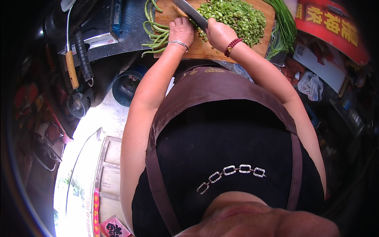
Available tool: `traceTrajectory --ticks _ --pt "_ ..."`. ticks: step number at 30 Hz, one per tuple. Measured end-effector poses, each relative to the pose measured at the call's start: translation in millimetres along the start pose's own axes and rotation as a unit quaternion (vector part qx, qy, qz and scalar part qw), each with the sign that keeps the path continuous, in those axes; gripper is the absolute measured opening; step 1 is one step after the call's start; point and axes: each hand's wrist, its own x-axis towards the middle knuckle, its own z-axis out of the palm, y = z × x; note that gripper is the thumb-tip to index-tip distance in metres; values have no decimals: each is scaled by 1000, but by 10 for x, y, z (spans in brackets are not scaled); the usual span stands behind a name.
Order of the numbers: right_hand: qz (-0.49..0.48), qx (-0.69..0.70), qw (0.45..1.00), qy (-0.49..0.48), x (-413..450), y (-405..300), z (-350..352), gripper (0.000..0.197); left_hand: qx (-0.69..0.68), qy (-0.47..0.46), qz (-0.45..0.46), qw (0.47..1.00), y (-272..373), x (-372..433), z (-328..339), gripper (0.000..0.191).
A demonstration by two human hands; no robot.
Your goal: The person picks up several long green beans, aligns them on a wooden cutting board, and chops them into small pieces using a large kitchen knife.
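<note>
My right hand grips the handle end of a kitchen knife, whose blade runs up and left over the wooden cutting board. Pressed on the board just left of the blade, my left hand holds the ends of long green beans, which trail off the board's left side. A large heap of finely chopped green beans lies beyond and right of the knife. Long thin green stalks hang beside the board's right edge. The fingertips of my left hand are partly hidden near the blade.
A wooden-handled ladle or spatula and a black wrapped handle jut out at left. Below the counter stands a dark blue bucket. A red sign with writing and a crumpled plastic bag are at right.
</note>
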Motion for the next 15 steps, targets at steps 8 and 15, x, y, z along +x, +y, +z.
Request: traceTrajectory --ticks 8,15 --pt "21 -21 999 11 127 -36 255 16 14 53 16 998 5 -20 45 18" --pt "-12 -17 997 75 159 23 318 18 36 -1 -16 999 -2 -6 -66 35"
